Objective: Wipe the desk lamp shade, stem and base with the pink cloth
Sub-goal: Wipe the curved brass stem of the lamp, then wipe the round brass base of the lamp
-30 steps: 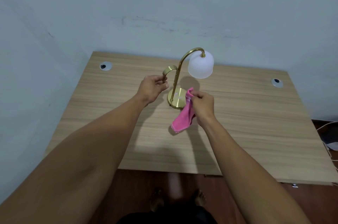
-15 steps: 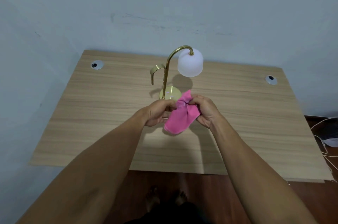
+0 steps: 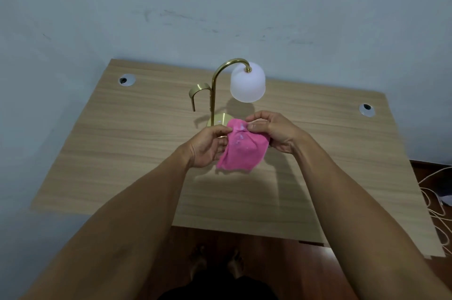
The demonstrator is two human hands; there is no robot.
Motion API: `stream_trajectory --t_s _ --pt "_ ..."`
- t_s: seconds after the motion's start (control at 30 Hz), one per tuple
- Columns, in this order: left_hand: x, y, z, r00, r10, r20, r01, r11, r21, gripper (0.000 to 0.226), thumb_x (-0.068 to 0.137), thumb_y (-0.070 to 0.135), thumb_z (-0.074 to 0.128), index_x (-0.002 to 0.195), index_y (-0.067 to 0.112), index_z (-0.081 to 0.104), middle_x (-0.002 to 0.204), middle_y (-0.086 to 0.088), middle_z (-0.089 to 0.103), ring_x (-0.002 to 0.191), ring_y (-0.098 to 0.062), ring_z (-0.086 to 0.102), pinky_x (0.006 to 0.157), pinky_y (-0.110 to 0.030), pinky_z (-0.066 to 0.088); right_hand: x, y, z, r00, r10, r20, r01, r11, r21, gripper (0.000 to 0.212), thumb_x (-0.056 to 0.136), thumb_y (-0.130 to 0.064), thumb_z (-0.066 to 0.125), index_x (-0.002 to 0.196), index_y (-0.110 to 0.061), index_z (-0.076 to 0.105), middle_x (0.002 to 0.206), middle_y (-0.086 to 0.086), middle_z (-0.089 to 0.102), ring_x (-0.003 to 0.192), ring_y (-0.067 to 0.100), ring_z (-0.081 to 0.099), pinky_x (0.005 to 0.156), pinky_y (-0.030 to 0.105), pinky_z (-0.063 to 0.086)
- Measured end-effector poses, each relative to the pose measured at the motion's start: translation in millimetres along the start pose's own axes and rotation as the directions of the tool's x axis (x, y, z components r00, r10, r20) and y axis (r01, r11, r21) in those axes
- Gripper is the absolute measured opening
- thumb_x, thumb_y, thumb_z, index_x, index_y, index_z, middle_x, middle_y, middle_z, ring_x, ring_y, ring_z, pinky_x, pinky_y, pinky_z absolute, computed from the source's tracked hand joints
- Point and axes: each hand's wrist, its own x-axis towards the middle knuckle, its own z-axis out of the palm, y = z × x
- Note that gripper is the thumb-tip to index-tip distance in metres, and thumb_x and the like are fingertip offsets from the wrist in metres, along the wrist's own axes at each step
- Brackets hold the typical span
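Both hands are closed on the pink cloth (image 3: pixel 241 146) at frame centre, the left hand (image 3: pixel 208 146) pinching its left edge, the right hand (image 3: pixel 274 132) its top; the lamp (image 3: pixel 221 94) stands untouched just above; the cloth appears to be being rearranged; next, it should be carried up to the shade (image 3: pixel 247 84).

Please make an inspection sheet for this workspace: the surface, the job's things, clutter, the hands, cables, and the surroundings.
Surface: wooden desk, two round cable grommets.
Job's things: desk lamp upright; white shade hanging from curved gold stem, gold base partly hidden by pink cloth.
Clutter: nothing seen.
Hands: left hand and right hand both grip the cloth, held in front of the lamp; neither touches the lamp.
Cables: white cables on the floor, right of the desk.
Surroundings: pale scuffed wall, dark wooden floor.
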Motion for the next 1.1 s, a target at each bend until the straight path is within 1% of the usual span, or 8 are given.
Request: stream_trajectory --t_s 0.17,0.3,0.43,0.53,0.63,0.8,0.93,1.1 --pt "4 1 -6 0.982 0.117 -0.147 -0.126 0.990 -0.057 0.026 0.095 0.026 0.059 0.113 0.009 0.065 0.088 -0.002 0.066 0.076 -0.011 0.063 0.074 -0.024 0.051 9 1 -9 0.997 -0.003 -0.082 0.017 0.985 0.172 0.019 0.091 0.003 0.069 0.110 0.001 0.066 0.093 0.015 0.068 0.069 0.020 0.062 0.055 0.026 0.057" --pt "8 1 -3 0.938 0.269 -0.221 -0.253 0.962 0.099 0.036 0.096 0.032 0.059 0.116 0.005 0.071 0.105 -0.017 0.073 0.093 -0.021 0.066 0.083 -0.031 0.052 12 11 -13 0.995 -0.033 -0.094 0.058 0.958 0.280 0.022 0.095 0.010 0.059 0.117 0.006 0.063 0.092 0.018 0.069 0.070 0.019 0.066 0.056 0.022 0.061" --pt "6 -4 0 0.918 0.276 -0.284 -0.226 0.954 0.198 0.049 0.093 0.048 0.062 0.113 0.004 0.070 0.096 -0.014 0.075 0.082 -0.028 0.072 0.066 -0.036 0.056 15 18 -12 0.987 -0.062 -0.149 0.099 0.962 0.255 0.029 0.096 0.011 0.057 0.124 0.004 0.061 0.092 0.019 0.067 0.066 0.018 0.066 0.056 0.024 0.060" --pt "6 -7 3 0.918 0.266 -0.294 -0.228 0.961 0.159 0.052 0.089 0.049 0.069 0.109 0.002 0.061 0.088 -0.008 0.071 0.074 -0.022 0.067 0.060 -0.031 0.054 15 21 -14 0.992 -0.055 -0.113 0.103 0.869 0.484 0.032 0.101 -0.021 0.061 0.123 0.002 0.062 0.099 0.018 0.068 0.081 0.024 0.068 0.073 0.036 0.061" --pt "7 -8 3 0.915 0.221 -0.338 -0.216 0.975 0.055 0.042 0.090 0.042 0.070 0.111 0.007 0.059 0.096 -0.012 0.069 0.075 -0.022 0.069 0.061 -0.034 0.056 10 47 -10 0.989 0.073 0.132 -0.129 0.860 0.493 0.082 0.081 -0.070 0.062 0.126 -0.002 0.065 0.120 0.021 0.071 0.110 0.035 0.068 0.100 0.052 0.053" --pt "-4 -20 -10 0.943 0.089 -0.319 -0.107 0.994 -0.037 0.018 0.096 0.019 0.065 0.095 0.002 0.063 0.084 -0.014 0.071 0.065 -0.018 0.071 0.054 -0.028 0.056 9 80 -1 0.982 0.113 0.154 -0.146 0.964 0.221 0.046 0.089 -0.005 0.070 0.133 0.004 0.060 0.130 0.023 0.066 0.116 0.033 0.066 0.097 0.048 0.055" --pt "-11 -19 -15 0.974 -0.049 -0.221 0.017 0.989 -0.145 0.044 0.086 -0.004 0.070 0.128 -0.006 0.057 0.120 -0.022 0.069 0.105 -0.031 0.071 0.080 -0.040 0.062 10 68 -4 0.983 0.059 0.171 -0.096 0.972 0.216 0.048 0.089 0.007 0.064 0.135 -0.007 0.061 0.129 0.019 0.068 0.109 0.035 0.069 0.089 0.048 0.061" --pt "-6 -14 -13 0.980 0.082 -0.181 -0.106 0.987 -0.124 0.050 0.088 -0.016 0.057 0.134 0.003 0.057 0.124 -0.018 0.065 0.109 -0.029 0.067 0.079 -0.037 0.062 16 65 -6 0.993 -0.012 0.115 -0.025 0.951 0.309 0.047 0.091 0.017 0.054 0.133 -0.004 0.060 0.117 0.019 0.072 0.098 0.030 0.072 0.085 0.043 0.063"
